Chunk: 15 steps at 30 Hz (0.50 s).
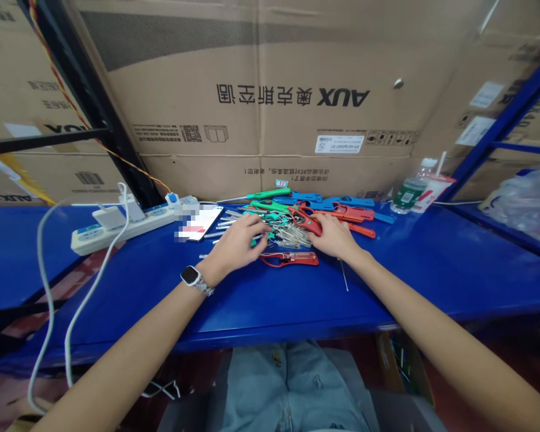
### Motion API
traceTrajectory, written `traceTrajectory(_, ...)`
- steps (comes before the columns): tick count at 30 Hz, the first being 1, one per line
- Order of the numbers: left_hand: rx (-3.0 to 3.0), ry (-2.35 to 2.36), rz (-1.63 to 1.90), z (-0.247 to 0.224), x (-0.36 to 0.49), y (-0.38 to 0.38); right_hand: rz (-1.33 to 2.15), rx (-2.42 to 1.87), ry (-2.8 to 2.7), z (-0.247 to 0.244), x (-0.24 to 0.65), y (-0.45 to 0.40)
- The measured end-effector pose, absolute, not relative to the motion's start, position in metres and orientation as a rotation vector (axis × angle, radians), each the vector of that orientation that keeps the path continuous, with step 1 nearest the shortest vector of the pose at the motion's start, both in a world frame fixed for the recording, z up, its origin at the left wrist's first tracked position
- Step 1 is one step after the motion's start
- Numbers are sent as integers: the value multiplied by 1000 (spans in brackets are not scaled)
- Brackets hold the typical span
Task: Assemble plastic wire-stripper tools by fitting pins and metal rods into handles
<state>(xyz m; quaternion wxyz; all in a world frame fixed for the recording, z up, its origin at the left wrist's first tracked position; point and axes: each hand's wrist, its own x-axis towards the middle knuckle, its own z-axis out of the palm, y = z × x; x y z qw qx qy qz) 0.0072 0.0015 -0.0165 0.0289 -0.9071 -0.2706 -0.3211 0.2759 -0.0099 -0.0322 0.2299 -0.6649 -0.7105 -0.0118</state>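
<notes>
A red plastic handle (311, 224) is at the near right of a cluttered heap, its lower end in the right hand (333, 237), whose grip is closed around it. The left hand (242, 242) is over the heap's left side with its fingers bent; I cannot tell whether its grip holds anything. Between the hands lie small clear parts (292, 237), and just in front of them a red casing (299, 258) lies open side up. Behind the heap are a green lighter (270, 194) and several blue handles (351, 201). A thin metal rod (344, 277) lies near the right wrist. Farther left on the blue tabletop (270, 306) are a phone (210, 221) and a white power strip (90, 241); to the right, a bottle (405, 197) stands beside a cup (434, 193). A large cardboard sheet (288, 54) rises behind everything.
</notes>
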Motion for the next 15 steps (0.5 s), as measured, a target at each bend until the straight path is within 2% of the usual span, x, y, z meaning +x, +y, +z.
traceTrajectory(6,-2773,-1079,-960,-21,-6,20,-205,-1616,-2011,-16,249,-14)
traceTrajectory(11,-2786,-1115,-962,-24,-3,19,-207,-1303,-2364,-6,215,-1)
traceTrajectory(15,-2790,-1107,-944,-24,-4,18,-275,-1289,-2553,-3,203,12)
